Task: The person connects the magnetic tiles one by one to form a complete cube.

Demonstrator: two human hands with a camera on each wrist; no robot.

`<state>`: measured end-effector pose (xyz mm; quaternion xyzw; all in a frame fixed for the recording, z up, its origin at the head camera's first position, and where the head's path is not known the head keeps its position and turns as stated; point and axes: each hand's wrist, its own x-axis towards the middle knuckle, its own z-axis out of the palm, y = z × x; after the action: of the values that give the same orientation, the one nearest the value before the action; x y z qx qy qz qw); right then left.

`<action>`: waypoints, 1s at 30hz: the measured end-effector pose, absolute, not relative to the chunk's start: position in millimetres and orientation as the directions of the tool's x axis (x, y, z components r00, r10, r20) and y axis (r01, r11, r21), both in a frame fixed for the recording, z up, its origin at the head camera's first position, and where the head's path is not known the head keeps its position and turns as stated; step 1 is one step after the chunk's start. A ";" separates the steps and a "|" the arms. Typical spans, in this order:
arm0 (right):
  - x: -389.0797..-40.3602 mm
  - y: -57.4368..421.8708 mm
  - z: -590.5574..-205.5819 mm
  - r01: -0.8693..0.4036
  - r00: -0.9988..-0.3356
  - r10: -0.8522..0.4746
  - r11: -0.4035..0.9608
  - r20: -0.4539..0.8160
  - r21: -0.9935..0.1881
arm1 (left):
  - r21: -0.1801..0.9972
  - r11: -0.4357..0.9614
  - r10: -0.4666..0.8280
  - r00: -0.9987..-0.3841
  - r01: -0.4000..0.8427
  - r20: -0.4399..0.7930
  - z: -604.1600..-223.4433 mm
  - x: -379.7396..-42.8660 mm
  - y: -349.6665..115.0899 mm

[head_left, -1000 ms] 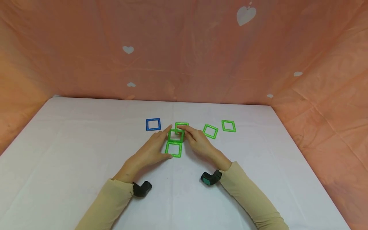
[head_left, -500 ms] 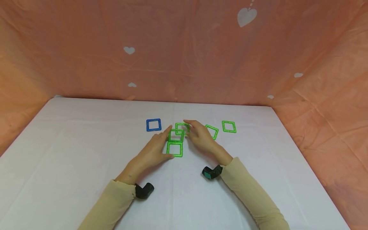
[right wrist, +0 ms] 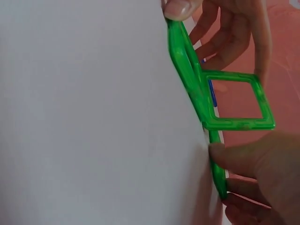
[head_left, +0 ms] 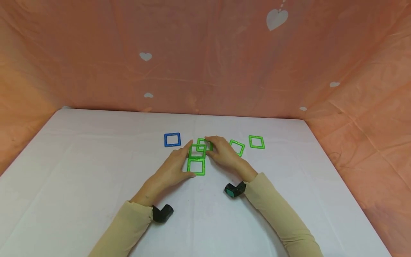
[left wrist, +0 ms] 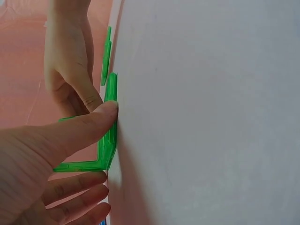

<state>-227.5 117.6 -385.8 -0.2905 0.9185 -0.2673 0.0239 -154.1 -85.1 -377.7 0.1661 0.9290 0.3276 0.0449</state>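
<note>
Two green square magnetic tiles are joined at an edge in the middle of the table. The near tile (head_left: pixel 204 167) lies flat, while the upright tile (right wrist: pixel 241 125) rises from its far edge. My left hand (head_left: pixel 173 166) holds this pair from the left, thumb (left wrist: pixel 107 111) on the flat tile's near edge and fingers by the upright one. Just behind lies a third green tile (head_left: pixel 201 139), partly overlapped by the upright one in the head view. My right hand (head_left: pixel 224 153) pinches its right side, with the thumb (right wrist: pixel 218 152) on top and fingers at its edge.
A blue square tile (head_left: pixel 172 145) lies behind my left hand. To the right are a tilted green tile (head_left: pixel 241 150), partly behind my right hand, and another green tile (head_left: pixel 264 142). An orange cloth (head_left: pixel 205 71) with hearts hangs behind the white table (head_left: pixel 96 150).
My right hand has left the upright tile's top and moved to the right, onto the third tile's right side. That tile has turned slightly. My left hand keeps its hold on the joined pair.
</note>
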 end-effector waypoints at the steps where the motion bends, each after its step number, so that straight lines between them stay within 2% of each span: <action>1: -227.4 118.0 -385.4 -0.522 -0.834 -0.539 0.700 0.118 -0.488 | 0.622 0.731 0.339 -0.940 0.280 0.025 -377.8 -154.2 -85.1; 14: -222.7 123.7 -379.9 -0.500 -0.866 -0.473 0.799 0.163 -0.335 | 0.611 0.739 0.345 -0.938 0.283 0.017 -375.4 -154.8 -85.4; 30: -221.4 148.0 -372.7 -0.470 -0.881 -0.443 0.789 0.162 -0.396 | 0.612 0.739 0.344 -0.939 0.281 0.016 -375.8 -158.8 -84.9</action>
<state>-221.4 148.0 -372.7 -0.2416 0.9453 -0.2173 -0.0304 -158.8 -84.9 -375.8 0.1675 0.9312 0.3199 0.0492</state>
